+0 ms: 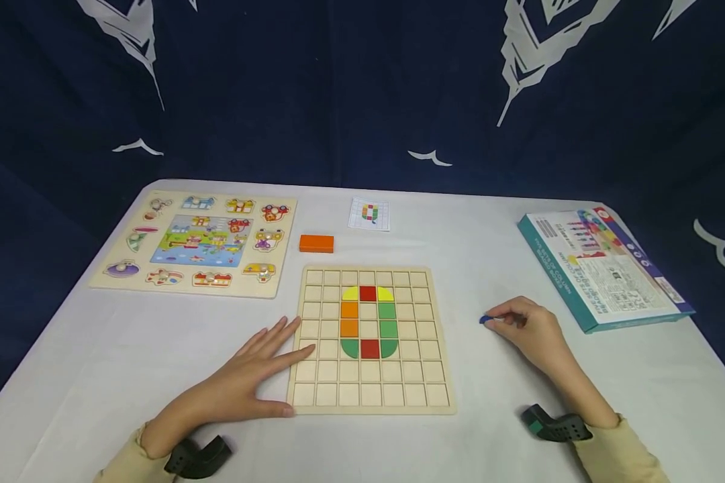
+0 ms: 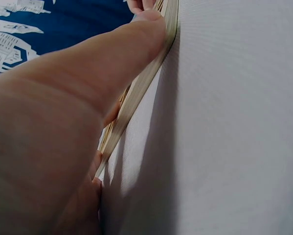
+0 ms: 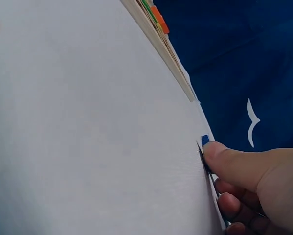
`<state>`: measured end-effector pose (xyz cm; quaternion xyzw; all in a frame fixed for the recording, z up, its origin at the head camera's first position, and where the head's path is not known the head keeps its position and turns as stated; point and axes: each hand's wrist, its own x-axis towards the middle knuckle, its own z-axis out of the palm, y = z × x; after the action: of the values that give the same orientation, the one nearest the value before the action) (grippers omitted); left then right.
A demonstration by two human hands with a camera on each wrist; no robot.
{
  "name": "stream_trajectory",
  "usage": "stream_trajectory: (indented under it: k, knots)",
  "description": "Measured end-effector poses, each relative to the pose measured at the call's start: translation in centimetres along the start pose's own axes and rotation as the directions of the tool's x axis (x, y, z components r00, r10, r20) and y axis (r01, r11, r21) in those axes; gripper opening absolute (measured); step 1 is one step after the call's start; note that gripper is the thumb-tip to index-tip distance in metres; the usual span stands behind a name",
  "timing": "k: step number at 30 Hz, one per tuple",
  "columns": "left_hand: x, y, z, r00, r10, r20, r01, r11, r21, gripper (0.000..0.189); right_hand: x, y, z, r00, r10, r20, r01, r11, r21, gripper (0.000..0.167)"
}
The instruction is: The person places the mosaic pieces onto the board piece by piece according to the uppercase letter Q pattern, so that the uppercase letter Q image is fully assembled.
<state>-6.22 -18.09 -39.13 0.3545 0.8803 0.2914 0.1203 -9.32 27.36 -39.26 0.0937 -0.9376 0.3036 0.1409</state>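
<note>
A square wooden grid board (image 1: 362, 396) lies on the white table; coloured tiles form a ring in its cells. The ring has red tiles (image 1: 368, 293) at top and bottom, orange on the left, green on the right, and rounded yellow and green corners. With fingers spread, my left hand (image 1: 242, 379) rests at the board's left edge, its thumb against the side in the left wrist view. Right of the board, my right hand (image 1: 532, 335) pinches a small blue tile (image 3: 205, 140) between thumb and fingers, close over the table; the fingers cover most of it.
Behind the board are an orange block (image 1: 317, 243) and a small card (image 1: 369, 214) printed with a similar coloured ring. A wooden picture puzzle (image 1: 260, 284) lies at the back left. At the right stands a flat teal-edged box (image 1: 610, 268). Dark blue patterned cloth (image 1: 338, 87) hangs behind the table.
</note>
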Motion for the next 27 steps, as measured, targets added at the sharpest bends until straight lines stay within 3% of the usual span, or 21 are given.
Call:
stream_trajectory:
  k: [7,10,13,16,21,24,27]
  knots:
    - [-0.1,0.0,0.1,1.000,0.007,0.008,-0.007,1.000,-0.007,0.082,0.3,-0.2,0.1,0.999,-0.003,-0.048,0.002,1.000,-0.019,0.003]
    - [0.0,-0.1,0.1,1.000,-0.002,0.012,0.002,1.000,-0.001,0.082,0.6,-0.6,-0.1,0.999,0.042,-0.029,-0.040,0.997,0.060,0.005]
    - [0.0,-0.1,0.0,1.000,-0.010,0.013,0.010,1.000,0.000,0.083,1.0,-1.4,-0.3,0.996,0.089,-0.008,-0.085,0.975,0.207,0.011]
    - [0.1,-0.2,0.0,1.000,-0.018,0.018,0.018,1.000,-0.004,0.084,1.2,-2.4,-0.2,0.995,0.098,0.013,-0.096,0.923,0.372,0.013]
    - [0.2,-0.2,-0.1,0.999,-0.022,0.028,0.022,1.000,0.000,0.084,1.1,-4.2,0.5,0.989,0.097,0.112,-0.146,0.785,0.602,0.014]
    - [0.2,-0.1,-0.2,1.000,-0.016,0.022,0.016,1.000,-0.001,0.083,0.9,-5.5,1.3,0.978,0.094,0.189,-0.198,0.719,0.666,0.015]
    - [0.2,-0.2,-0.1,1.000,-0.014,0.016,0.014,1.000,-0.005,0.083,0.6,-6.8,2.2,0.967,0.095,0.236,-0.235,0.683,0.692,0.017]
